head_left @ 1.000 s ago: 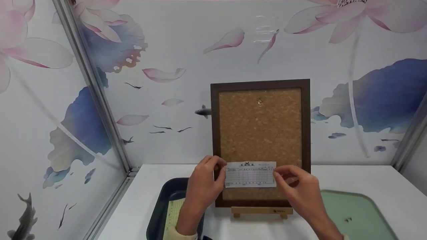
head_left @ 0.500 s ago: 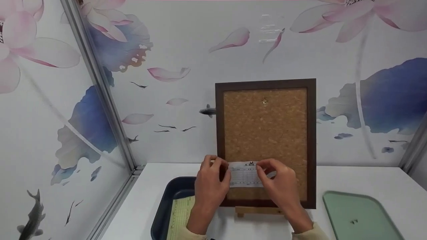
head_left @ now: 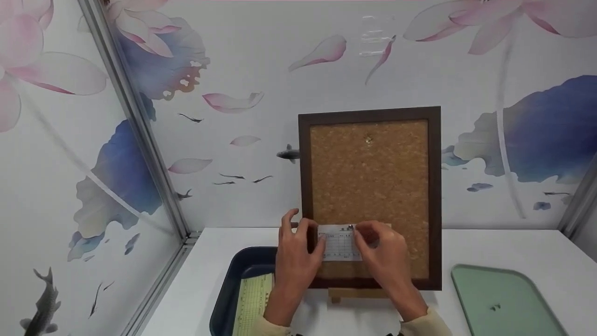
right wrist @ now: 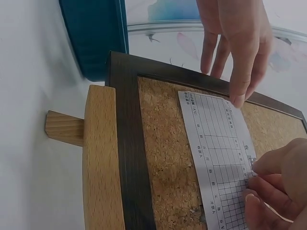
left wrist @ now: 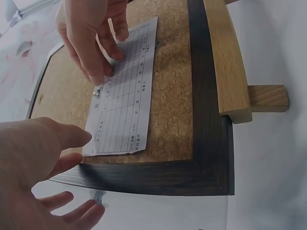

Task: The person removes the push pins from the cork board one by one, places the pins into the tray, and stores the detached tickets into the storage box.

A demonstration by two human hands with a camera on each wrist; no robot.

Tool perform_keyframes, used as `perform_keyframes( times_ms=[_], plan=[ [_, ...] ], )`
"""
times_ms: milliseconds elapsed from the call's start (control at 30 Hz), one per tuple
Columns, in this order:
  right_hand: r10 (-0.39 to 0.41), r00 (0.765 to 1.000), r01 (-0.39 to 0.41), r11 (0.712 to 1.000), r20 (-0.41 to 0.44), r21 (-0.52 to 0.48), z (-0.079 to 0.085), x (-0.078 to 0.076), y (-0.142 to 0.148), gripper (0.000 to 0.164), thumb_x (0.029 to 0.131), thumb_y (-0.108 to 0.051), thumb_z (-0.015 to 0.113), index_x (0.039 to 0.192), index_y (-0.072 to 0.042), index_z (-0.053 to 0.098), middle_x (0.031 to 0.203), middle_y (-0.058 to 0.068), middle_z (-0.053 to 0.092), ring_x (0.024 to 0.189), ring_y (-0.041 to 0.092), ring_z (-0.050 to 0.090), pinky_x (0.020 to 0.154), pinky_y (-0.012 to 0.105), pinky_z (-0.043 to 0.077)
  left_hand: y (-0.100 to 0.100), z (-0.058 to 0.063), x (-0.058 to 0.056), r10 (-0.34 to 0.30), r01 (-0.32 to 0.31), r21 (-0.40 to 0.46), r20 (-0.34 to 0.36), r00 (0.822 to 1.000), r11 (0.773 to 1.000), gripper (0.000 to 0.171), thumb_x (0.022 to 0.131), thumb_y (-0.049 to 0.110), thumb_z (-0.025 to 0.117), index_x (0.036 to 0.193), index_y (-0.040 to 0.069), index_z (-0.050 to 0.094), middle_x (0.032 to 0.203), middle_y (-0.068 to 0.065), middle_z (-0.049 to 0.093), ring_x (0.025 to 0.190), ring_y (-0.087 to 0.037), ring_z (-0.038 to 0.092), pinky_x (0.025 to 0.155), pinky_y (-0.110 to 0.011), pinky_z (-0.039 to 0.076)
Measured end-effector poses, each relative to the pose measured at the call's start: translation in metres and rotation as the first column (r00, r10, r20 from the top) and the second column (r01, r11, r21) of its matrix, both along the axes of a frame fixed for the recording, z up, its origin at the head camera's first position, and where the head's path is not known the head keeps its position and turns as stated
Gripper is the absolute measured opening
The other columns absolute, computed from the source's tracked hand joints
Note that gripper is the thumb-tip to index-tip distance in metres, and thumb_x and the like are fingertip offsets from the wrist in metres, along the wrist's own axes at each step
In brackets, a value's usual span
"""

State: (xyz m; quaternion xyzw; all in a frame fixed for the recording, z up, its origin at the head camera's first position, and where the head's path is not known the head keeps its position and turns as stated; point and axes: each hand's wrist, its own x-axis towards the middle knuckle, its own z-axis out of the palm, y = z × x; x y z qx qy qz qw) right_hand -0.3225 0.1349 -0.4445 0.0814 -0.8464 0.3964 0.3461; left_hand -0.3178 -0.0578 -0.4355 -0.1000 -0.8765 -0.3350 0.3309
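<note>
1. A printed paper slip (head_left: 338,246) lies against the lower part of the cork board (head_left: 368,182), near the board's left and bottom edges.
2. A small pin (right wrist: 253,161) sits at the slip's top edge, about midway along.
3. The left hand (head_left: 296,261) is at the slip's left end, its thumb at the upper corner, its fingers loosely spread.
4. The right hand (head_left: 387,259) has its fingers narrowed right at the pin; I cannot tell whether they grip it or only touch it.
5. The board, framed in dark brown, stands on a wooden easel (left wrist: 228,57) on the table (head_left: 494,247).
6. Toward the table's left edge, a dark blue tray (head_left: 221,298) holds a yellow-green sheet (head_left: 252,298).
7. Toward its right edge, a green tray (head_left: 503,282) carries small metallic bits (head_left: 495,307).
</note>
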Motion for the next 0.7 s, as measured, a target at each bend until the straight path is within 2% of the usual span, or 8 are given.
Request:
perform_keyframes(
  times_ms=[267, 700],
  plan=[
    [-0.026, 1.000, 0.026, 1.000, 0.017, -0.004, 0.0016, -0.0025, -0.0069, 0.011, 0.095, -0.017, 0.085, 0.104, -0.013, 0.080, 0.092, 0.000, 0.079, 0.078, 0.010, 0.068, 0.073, 0.028, 0.059, -0.0047, 0.0011, -0.0023, -0.054, 0.052, 0.032, 0.039, 0.998, 0.998, 0.027, 0.096, 0.024, 0.085, 0.117, 0.016, 0.071, 0.157, -0.013, 0.050, 0.124, -0.028, 0.070, 0.098, -0.043, 0.064],
    [-0.039, 0.996, 0.041, 0.999, -0.074, 0.036, -0.0028, -0.0070, -0.0088, 0.011, 0.092, -0.014, 0.087, 0.101, -0.011, 0.081, 0.090, 0.002, 0.081, 0.075, 0.009, 0.072, 0.069, 0.033, 0.061, 0.0003, -0.0013, -0.0015, -0.036, 0.036, 0.003, 0.040, 0.999, 0.999, 0.039, 0.089, 0.017, 0.091, 0.121, 0.016, 0.068, 0.158, -0.012, 0.049, 0.122, -0.028, 0.072, 0.096, -0.041, 0.064]
  ],
)
